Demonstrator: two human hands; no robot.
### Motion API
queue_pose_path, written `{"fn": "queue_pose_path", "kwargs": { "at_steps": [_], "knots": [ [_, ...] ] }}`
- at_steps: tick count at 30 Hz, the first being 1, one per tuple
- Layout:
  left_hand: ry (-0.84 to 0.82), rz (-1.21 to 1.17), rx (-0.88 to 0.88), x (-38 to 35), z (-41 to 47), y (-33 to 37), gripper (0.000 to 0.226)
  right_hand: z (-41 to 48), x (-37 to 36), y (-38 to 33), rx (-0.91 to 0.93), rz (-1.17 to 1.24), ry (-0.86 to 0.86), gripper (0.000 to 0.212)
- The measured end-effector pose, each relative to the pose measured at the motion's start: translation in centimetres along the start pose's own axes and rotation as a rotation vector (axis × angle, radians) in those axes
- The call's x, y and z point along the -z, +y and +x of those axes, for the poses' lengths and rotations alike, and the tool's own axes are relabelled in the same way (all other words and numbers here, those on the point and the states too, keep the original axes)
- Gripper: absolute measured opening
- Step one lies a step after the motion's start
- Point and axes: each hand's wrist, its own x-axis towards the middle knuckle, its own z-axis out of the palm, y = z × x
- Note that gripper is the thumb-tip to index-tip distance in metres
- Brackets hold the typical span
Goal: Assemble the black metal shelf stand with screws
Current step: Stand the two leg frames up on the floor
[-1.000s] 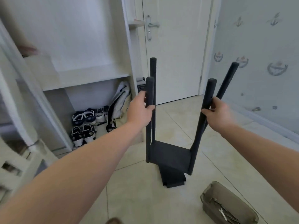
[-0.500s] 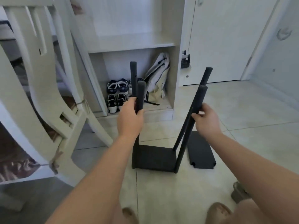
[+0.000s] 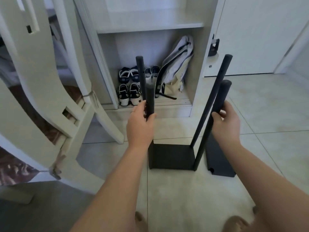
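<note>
The black metal shelf stand (image 3: 172, 156) stands on the tiled floor in front of me, one square shelf at the bottom and several round poles rising from its corners. My left hand (image 3: 140, 124) grips the near left pole (image 3: 150, 101) about halfway up. My right hand (image 3: 225, 121) grips the near right pole (image 3: 222, 96), which leans to the right at its top. A second loose black shelf panel (image 3: 219, 158) lies flat on the floor just right of the stand, partly hidden by my right forearm.
A white cupboard (image 3: 150, 27) stands behind the stand, with several shoes (image 3: 130, 86) and a pale backpack (image 3: 177, 69) in its bottom niche. A white wooden chair frame (image 3: 41, 91) leans at the left. A white door (image 3: 254, 36) is at the right. My feet show at the bottom edge.
The stand has been carried left and set nearer the cupboard, clear of the loose panel it stood over. The grey tool box has left the view. Both hands keep their hold on the poles.
</note>
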Motion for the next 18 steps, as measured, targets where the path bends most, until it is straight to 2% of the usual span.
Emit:
{"fn": "queue_pose_path", "kwargs": {
  "at_steps": [5,8,12,18],
  "knots": [
    [-0.035,-0.031,0.000,-1.3,0.0,-0.3,0.039,1.0,1.1,1.2,0.011,-0.003,-0.009,0.041],
    [-0.008,-0.028,0.019,-1.5,-0.3,-0.4,0.041,1.1,1.7,1.9,0.015,-0.045,-0.054,0.036],
    [0.027,-0.030,0.057,-1.3,-1.2,-0.1,0.040,-0.3,2.0,2.2,-0.012,-0.065,-0.128,0.038],
    [0.071,-0.040,0.071,-1.0,-1.9,-0.2,0.042,-1.3,1.8,1.9,-0.015,-0.028,-0.150,0.035]
  ]
}}
